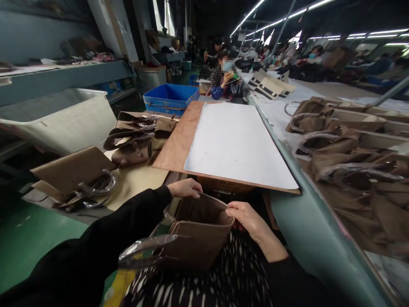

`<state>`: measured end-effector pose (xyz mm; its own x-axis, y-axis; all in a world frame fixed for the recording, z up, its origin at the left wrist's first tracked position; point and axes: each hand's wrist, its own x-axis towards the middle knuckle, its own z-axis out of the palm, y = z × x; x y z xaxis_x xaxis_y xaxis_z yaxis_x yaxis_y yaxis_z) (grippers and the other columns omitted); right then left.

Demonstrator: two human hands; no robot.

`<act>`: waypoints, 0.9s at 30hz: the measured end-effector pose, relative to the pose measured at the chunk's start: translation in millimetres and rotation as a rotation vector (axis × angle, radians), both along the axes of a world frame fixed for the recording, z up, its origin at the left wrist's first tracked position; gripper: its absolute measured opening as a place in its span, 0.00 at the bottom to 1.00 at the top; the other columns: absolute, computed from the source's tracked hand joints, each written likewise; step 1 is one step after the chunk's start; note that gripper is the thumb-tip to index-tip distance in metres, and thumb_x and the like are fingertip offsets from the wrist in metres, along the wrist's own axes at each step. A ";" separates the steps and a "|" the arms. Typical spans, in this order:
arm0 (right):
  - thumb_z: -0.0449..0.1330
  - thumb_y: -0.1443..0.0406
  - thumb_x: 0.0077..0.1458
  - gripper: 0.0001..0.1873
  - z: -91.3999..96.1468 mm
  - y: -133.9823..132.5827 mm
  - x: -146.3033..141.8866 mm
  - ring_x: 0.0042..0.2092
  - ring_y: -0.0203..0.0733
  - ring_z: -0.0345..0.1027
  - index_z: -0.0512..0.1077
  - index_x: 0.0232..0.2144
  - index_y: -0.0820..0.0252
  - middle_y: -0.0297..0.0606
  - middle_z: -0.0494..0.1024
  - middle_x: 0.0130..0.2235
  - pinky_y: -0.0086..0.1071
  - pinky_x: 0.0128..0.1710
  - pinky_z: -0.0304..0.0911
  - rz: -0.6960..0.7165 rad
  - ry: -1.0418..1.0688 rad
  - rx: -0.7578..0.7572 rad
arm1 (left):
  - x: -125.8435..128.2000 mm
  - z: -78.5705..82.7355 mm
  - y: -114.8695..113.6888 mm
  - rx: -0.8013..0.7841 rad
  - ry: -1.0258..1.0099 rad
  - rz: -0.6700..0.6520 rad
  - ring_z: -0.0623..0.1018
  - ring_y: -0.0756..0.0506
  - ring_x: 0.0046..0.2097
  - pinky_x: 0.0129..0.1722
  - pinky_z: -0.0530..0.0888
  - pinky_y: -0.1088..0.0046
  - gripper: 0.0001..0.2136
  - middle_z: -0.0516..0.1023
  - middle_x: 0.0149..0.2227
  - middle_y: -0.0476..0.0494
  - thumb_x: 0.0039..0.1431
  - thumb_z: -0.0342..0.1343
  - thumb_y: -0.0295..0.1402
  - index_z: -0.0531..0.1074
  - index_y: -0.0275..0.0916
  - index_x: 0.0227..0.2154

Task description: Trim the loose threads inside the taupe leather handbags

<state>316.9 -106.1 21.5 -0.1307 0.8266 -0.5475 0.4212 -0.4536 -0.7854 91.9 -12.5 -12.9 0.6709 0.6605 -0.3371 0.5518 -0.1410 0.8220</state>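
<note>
A brown handbag (201, 238) stands open on my lap, its plastic-wrapped handle (145, 249) hanging toward me. My left hand (184, 188) is closed over the far left rim of the bag's mouth. My right hand (244, 216) grips the right rim, fingers curled over the edge. Both hands hold the mouth apart. The bag's inside is dark and I cannot see anything in it.
A wooden board with a white sheet (238, 145) lies just ahead. Left of it sit several brown handbags (134, 138) and a flat bag (72, 170). More bags (348, 157) line the conveyor at right. A blue crate (169, 98) and seated workers (223, 79) are beyond.
</note>
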 end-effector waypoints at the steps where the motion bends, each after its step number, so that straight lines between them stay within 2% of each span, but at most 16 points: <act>1: 0.52 0.64 0.42 0.08 0.0 1.5 0.5 0.16 0.28 0.53 0.68 0.22 0.63 0.27 0.62 0.13 0.22 0.15 0.45 0.015 -0.002 0.008 | -0.4 -2.2 3.7 -0.014 -0.006 -0.016 0.69 0.51 0.29 0.30 0.64 0.80 0.09 0.72 0.25 0.52 0.42 0.53 0.28 0.74 0.34 0.29; 3: 0.52 0.65 0.42 0.08 1.3 3.2 1.0 0.16 0.28 0.54 0.69 0.21 0.63 0.27 0.63 0.13 0.23 0.16 0.46 0.037 -0.008 0.023 | -1.2 -1.0 7.7 -0.014 0.000 -0.043 0.69 0.51 0.29 0.29 0.64 0.80 0.10 0.73 0.25 0.51 0.41 0.54 0.28 0.74 0.35 0.30; 8: 0.53 0.65 0.42 0.09 1.5 6.3 1.6 0.16 0.29 0.53 0.71 0.23 0.64 0.27 0.64 0.14 0.23 0.15 0.45 0.040 -0.001 0.009 | 4.5 15.3 3.3 0.086 0.056 -0.102 0.71 0.49 0.32 0.30 0.64 0.79 0.13 0.75 0.28 0.50 0.40 0.56 0.27 0.75 0.36 0.33; 11: 0.53 0.65 0.42 0.10 -0.1 7.8 1.2 0.15 0.28 0.52 0.72 0.24 0.65 0.27 0.64 0.13 0.23 0.15 0.44 0.041 -0.002 -0.014 | 12.9 21.4 1.5 0.144 0.039 -0.143 0.71 0.49 0.31 0.31 0.65 0.79 0.11 0.75 0.28 0.49 0.44 0.55 0.30 0.75 0.35 0.33; 15: 0.52 0.65 0.42 0.10 -2.6 7.5 1.4 0.15 0.27 0.52 0.72 0.24 0.65 0.27 0.64 0.13 0.22 0.13 0.44 0.036 -0.012 -0.026 | 21.3 20.8 7.0 0.128 0.009 -0.111 0.72 0.50 0.30 0.31 0.64 0.79 0.11 0.76 0.27 0.49 0.49 0.49 0.31 0.76 0.35 0.29; 19: 0.52 0.65 0.42 0.11 -6.0 6.1 3.8 0.14 0.27 0.52 0.72 0.25 0.66 0.27 0.64 0.13 0.22 0.13 0.43 0.046 0.002 -0.024 | 23.0 18.3 12.5 0.055 0.031 -0.126 0.72 0.50 0.30 0.30 0.64 0.79 0.10 0.76 0.27 0.48 0.47 0.52 0.30 0.76 0.33 0.29; 27: 0.53 0.64 0.42 0.11 -9.0 6.4 9.2 0.14 0.27 0.52 0.73 0.25 0.65 0.28 0.65 0.13 0.22 0.13 0.43 0.085 0.053 -0.022 | 21.9 13.6 12.7 0.012 0.053 -0.147 0.72 0.50 0.30 0.31 0.64 0.80 0.11 0.76 0.28 0.48 0.47 0.53 0.32 0.76 0.32 0.30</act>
<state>326.0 -99.6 12.5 -0.2295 0.7992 -0.5555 0.4170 -0.4350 -0.7981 113.8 0.2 0.7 0.7424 0.5604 -0.3671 0.5668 -0.2333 0.7901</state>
